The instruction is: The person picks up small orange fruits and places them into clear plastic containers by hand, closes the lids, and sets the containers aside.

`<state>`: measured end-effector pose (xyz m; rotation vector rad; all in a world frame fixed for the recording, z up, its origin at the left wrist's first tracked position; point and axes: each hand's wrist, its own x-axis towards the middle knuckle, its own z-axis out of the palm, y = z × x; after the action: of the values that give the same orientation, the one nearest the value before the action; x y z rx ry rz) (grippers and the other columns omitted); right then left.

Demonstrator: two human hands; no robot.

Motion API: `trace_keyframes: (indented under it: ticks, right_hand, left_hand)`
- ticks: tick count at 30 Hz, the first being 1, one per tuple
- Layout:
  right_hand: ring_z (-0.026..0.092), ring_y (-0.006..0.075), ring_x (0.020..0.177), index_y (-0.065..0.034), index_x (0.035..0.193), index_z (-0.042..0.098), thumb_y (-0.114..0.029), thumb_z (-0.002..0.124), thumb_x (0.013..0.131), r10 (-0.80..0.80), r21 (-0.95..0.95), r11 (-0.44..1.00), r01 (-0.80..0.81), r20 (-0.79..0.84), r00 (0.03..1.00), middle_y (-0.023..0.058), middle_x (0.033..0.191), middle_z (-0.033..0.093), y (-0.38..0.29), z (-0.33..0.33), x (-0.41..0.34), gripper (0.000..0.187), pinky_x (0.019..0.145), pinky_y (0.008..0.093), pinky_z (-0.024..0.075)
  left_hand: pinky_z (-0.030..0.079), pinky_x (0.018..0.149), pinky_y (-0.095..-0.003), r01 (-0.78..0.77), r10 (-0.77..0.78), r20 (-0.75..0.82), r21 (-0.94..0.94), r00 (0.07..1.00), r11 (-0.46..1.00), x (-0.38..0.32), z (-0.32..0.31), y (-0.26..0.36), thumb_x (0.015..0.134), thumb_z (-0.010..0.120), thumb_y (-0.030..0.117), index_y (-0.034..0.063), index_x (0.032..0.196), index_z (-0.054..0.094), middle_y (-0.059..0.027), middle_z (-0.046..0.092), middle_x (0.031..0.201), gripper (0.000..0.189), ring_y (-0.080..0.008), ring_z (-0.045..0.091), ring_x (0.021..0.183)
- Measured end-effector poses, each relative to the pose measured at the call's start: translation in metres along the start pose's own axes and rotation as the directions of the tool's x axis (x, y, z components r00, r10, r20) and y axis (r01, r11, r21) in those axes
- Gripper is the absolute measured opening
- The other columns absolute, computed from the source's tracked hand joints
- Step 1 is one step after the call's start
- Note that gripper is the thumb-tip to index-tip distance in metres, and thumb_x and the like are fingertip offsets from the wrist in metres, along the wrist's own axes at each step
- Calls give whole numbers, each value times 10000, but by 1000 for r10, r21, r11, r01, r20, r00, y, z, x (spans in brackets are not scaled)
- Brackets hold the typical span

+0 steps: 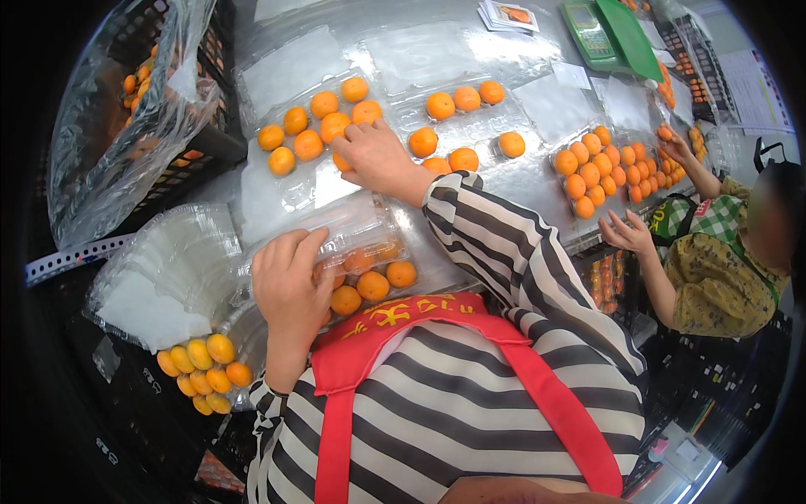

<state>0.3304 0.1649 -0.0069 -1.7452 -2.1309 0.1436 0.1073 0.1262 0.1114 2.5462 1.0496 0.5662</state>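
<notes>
My right hand reaches over a clear plastic clamshell tray with several orange fruits, its fingers on a fruit near the tray's front. My left hand rests at the left edge of a nearer clear clamshell, whose lid lies partly over its orange fruits; whether the fingers grip it is hard to tell. Right of my right hand, another open clamshell holds orange fruits in two spaced groups. The lids of the far trays lie folded back on the metal table.
A black crate lined with plastic film holds fruit at the left. Nested clear clamshells lie below it. Filled trays stand at the right, beside a co-worker with both hands near them. A green scale stands at the back.
</notes>
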Motion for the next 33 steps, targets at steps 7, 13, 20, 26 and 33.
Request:
trace_keyframes:
  ticks: [7, 13, 20, 26, 33]
  right_hand:
    - [559, 284, 890, -91, 948, 620, -218, 747, 691, 29, 50, 998, -28, -16, 999, 88, 917, 555, 2, -6, -4, 313, 756, 408, 438]
    - [571, 276, 921, -101, 1031, 646, -223, 745, 722, 21, 190, 982, 3, -125, 992, 89, 975, 576, 4, -17, -15, 346, 749, 406, 458]
    - [608, 301, 945, -80, 1060, 658, -122, 703, 763, 542, 381, 823, -422, -303, 784, 116, 1021, 635, 69, -67, -101, 303, 824, 383, 492]
    - [578, 319, 1015, -80, 1133, 650, -128, 675, 770, 691, 64, 716, -695, -210, 692, 133, 1075, 618, 112, -100, -156, 367, 890, 400, 470]
    - [565, 331, 1003, -101, 1187, 626, -132, 675, 767, 718, -19, 689, -725, -118, 686, 142, 1060, 612, 114, -107, -151, 424, 908, 402, 459]
  left_hand:
    - [438, 826, -377, -1, 1, 10, -16, 1000, 1000, 5, -4, 3, 634, 732, 29, 98, 1047, 664, -87, 619, 974, 424, -290, 590, 920]
    - [431, 831, -378, -8, 8, 12, 3, 1000, 1000, 4, -3, 2, 635, 742, 49, 93, 1052, 661, -81, 611, 964, 427, -281, 586, 917]
    - [424, 825, -380, -14, 14, 19, 5, 1000, 1000, 4, -2, -1, 638, 738, 51, 88, 1062, 652, -83, 604, 968, 435, -281, 580, 919]
    - [422, 817, -378, -23, 23, 14, 8, 1000, 1000, 7, -3, 1, 653, 737, 51, 89, 1064, 647, -83, 606, 966, 423, -283, 580, 913]
    - [424, 811, -375, -18, 18, 6, 4, 1000, 1000, 5, -4, 2, 653, 746, 64, 92, 1049, 656, -74, 611, 952, 406, -271, 584, 904]
